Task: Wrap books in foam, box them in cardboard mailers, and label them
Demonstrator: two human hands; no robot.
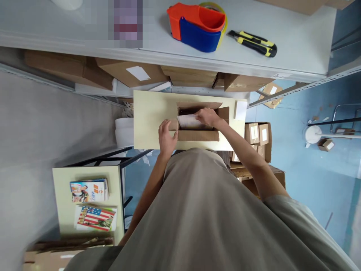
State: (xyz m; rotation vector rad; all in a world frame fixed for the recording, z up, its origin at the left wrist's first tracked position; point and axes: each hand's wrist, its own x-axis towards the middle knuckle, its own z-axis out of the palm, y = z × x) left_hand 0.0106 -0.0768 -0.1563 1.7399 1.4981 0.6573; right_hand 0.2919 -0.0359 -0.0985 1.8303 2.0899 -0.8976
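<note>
Two hands [183, 130], one open cardboard box [197, 135], two books [93, 203]

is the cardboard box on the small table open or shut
Open: the cardboard box has its flaps spread outward, and the right hand reaches inside onto a white item.

Your box [197, 130] is small, brown cardboard, sitting open on the pale board [149, 116] with its flaps folded outward. It rests square to the board's edges, toward the near right part. Inside lies a white sheet [187, 121], flat and slightly crumpled, filling most of the opening.
</note>
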